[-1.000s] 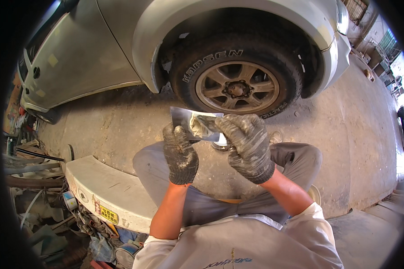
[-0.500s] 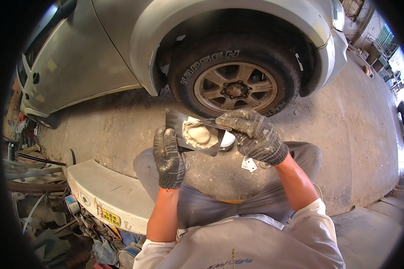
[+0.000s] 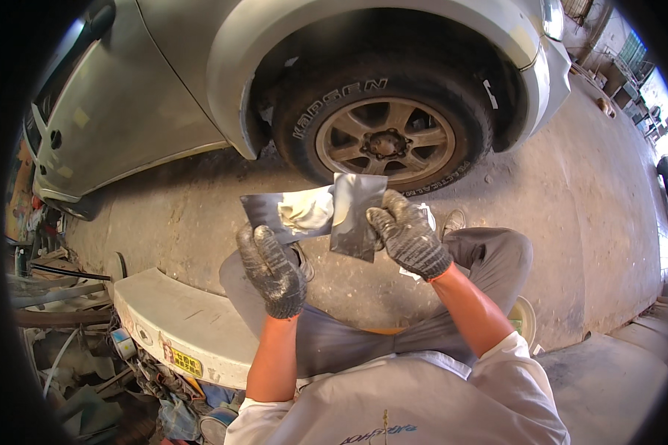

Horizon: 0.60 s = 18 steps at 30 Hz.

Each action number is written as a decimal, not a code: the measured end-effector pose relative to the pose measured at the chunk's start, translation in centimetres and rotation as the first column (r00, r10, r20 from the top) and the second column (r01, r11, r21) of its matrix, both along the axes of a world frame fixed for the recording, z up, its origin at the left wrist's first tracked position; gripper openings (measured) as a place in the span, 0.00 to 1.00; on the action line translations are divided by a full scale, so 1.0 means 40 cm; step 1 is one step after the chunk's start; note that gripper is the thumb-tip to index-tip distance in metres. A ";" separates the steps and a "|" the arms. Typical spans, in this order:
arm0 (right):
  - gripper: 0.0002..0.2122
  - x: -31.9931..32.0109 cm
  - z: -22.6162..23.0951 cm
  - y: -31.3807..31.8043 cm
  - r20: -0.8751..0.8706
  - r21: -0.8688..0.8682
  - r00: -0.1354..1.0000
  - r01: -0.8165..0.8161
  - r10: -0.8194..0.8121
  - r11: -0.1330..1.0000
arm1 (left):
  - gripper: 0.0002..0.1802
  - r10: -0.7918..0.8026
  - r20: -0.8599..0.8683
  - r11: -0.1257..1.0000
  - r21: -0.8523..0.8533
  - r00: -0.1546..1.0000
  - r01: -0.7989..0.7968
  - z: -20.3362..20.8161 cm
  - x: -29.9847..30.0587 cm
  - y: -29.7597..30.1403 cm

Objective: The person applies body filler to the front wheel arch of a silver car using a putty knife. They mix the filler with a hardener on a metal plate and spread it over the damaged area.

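My left hand [image 3: 272,273], in a dark knitted work glove, is closed on a dark flat filler spreader [image 3: 263,210]. A creamy mound of putty [image 3: 306,211] lies on that spreader's upper face. In my right hand [image 3: 414,241], gloved the same way, is a second dark spreader [image 3: 355,236]. Its broad face shows, with a pale smear of putty along its left edge. This second blade overlaps the right end of the first one, against the putty's right side. Both hands are in front of my torso, above the floor between my bent knees.
A car wheel [image 3: 386,141] stands just beyond my hands, under a grey-silver fender [image 3: 234,70]. A pale bumper-like panel [image 3: 193,322] lies at my left beside piled scrap. A bucket [image 3: 525,319] stands by my right thigh.
My right hand has moved slightly lower and left, and its spreader has turned from nearly edge-on to broad face showing. The left spreader has shifted left, and the putty mound has changed shape.
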State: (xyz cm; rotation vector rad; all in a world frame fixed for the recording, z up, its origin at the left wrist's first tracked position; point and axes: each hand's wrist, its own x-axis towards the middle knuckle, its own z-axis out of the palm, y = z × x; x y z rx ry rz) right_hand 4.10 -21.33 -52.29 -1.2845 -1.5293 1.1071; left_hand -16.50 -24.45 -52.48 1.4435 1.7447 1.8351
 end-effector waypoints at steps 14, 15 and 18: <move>0.17 -0.041 0.080 0.044 0.253 0.267 0.966 -0.017 -0.052 0.964 | 0.11 -0.260 -0.708 0.954 -0.085 0.657 0.287 -0.030 -0.034 -0.027; 0.14 -0.036 0.092 0.048 0.216 0.136 0.976 -0.033 0.003 0.990 | 0.11 -0.171 -0.786 0.968 -0.020 0.594 0.252 -0.030 -0.034 -0.027; 0.08 -0.035 0.119 0.060 -0.058 0.152 0.998 0.028 -0.020 0.988 | 0.09 -0.204 -0.673 0.979 -0.126 0.711 0.162 -0.019 -0.037 -0.033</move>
